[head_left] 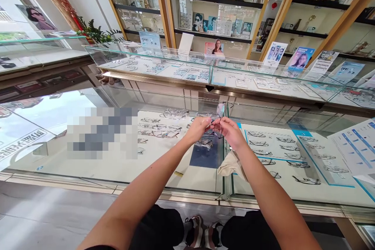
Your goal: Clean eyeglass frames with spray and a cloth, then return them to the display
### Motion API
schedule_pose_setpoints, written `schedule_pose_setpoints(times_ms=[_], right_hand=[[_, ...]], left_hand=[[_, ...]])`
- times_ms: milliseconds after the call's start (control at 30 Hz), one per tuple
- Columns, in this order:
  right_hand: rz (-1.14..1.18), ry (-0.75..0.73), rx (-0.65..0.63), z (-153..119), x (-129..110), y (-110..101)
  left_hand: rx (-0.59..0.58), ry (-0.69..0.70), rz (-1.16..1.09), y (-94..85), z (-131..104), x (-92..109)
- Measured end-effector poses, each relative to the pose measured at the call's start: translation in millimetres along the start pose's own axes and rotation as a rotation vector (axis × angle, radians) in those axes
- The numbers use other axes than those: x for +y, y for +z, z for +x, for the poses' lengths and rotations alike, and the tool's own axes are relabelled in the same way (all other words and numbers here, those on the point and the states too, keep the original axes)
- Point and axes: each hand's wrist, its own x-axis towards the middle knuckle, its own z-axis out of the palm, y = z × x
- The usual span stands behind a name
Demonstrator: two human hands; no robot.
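Note:
A pair of eyeglasses (220, 110) is held up in front of me, above the glass counter, with one lens upright and catching a pinkish reflection. My left hand (199, 128) is closed on the frame from the left, thumb on top. From the right, my right hand (231, 131) pinches the same glasses, its fingertips close to those of the left. Just below my right wrist a crumpled beige cloth (231, 165) lies on the counter top. How the temples are folded is hidden by my fingers.
The glass display counter (175, 185) holds rows of eyeglasses (159, 128) and a dark blue panel (205, 156). A printed sheet (359, 148) stands at the right. Behind is another glass showcase (152, 72), with shelves (216, 2) beyond it.

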Motion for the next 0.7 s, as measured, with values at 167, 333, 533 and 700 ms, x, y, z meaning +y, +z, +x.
schedule_pose_setpoints(times_ms=[167,333,533,700], right_hand=[[0.064,-0.031,0.083,3,-4,-6],[0.093,-0.032,0.08,2,-5,-7],[0.098,-0.026,0.099,2,-5,-9],[0.118,-0.046,0.094,5,-8,-21]], left_hand=[[-0.091,0.024,0.12,0.7,-3,-3],[-0.122,0.034,0.174,2.4,-5,-7],[-0.039,0.07,0.149,-9.8,-1,-1],[0.49,0.084,0.12,-62.2,15,3]])
